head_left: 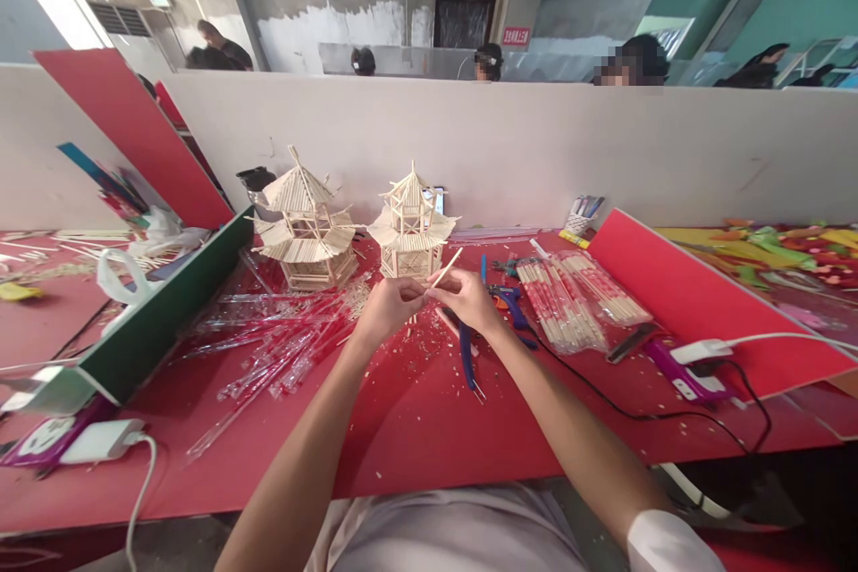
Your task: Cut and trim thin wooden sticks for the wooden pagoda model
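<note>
Over the middle of the red table, my two hands meet around a thin pale wooden stick [448, 268]. The fingers of my right hand [469, 297] are closed on it, and its free end points up and right. My left hand [394, 308] pinches at the lower end, which the fingertips partly cover. Just beyond stand two pagoda models made of sticks, a larger one [308, 237] on the left and a narrower one [411, 232] straight ahead. Blue-handled pliers [466, 357] lie under my right wrist, with a blue glue gun [513, 306] to their right.
Clear and red plastic wrappers [288, 344] spread over the left side. Packs of wooden sticks [563, 299] lie on the right, near a purple power strip [687, 375] with a black cable. Green [174, 313] and red [710, 313] dividers flank the place. Wood scraps litter the middle.
</note>
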{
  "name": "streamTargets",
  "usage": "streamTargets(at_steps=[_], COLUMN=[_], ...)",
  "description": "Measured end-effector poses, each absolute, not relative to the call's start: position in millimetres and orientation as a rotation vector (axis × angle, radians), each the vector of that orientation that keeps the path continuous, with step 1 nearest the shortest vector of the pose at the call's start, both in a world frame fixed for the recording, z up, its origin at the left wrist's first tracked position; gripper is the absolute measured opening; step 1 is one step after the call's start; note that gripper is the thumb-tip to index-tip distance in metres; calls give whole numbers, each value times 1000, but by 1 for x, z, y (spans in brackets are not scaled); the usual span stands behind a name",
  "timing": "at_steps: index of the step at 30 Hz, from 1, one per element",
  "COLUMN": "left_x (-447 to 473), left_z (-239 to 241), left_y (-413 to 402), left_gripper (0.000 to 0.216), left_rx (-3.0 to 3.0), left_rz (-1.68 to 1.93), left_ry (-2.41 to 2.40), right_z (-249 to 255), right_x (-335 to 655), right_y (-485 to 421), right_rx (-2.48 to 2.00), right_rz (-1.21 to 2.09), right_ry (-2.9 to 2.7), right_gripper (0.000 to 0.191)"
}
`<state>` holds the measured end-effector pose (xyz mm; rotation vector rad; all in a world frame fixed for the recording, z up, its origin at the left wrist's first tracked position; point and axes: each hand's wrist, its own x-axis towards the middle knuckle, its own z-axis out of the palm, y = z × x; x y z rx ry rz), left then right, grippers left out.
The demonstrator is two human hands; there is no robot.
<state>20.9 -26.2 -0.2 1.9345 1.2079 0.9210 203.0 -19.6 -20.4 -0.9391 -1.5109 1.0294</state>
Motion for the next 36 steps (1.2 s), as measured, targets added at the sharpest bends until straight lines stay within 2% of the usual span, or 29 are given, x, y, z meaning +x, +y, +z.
streamTargets(at_steps=[10,13,15,18,20,27,33,36], left_x=[19,17,16,15,15,15,13,11], left_z=[0,-3,-3,0,3,9,2,0], left_y=[-23,-21,-21,-22,-22,-23,-19,-17], left_gripper=[28,23,21,23,25,25,28,28], left_rx=[1810,1823,1833,1830,1818,1784,1800,1824], left_rz=[900,894,896,908,918,914,939,949], left_ry=[1221,1273,1306,1320,1333,1350,1321,1298], right_z=[-23,-10,1,12,14,11,12,11], right_x=[206,219,230,239,239,231,232,235], right_y=[-14,-22,-34,-56,-68,-79,-79,-76], right_rx=[-1005,-1283,-1549,-1970,-2153,-2315,-2377,-2370], right_rz=[971,815,570,323,328,367,328,368], right_ry=[-1623,-1856,-2032,-2179,-2204,-2295,-2244,-2235], right_gripper=[40,38,40,59,67,76,76,58])
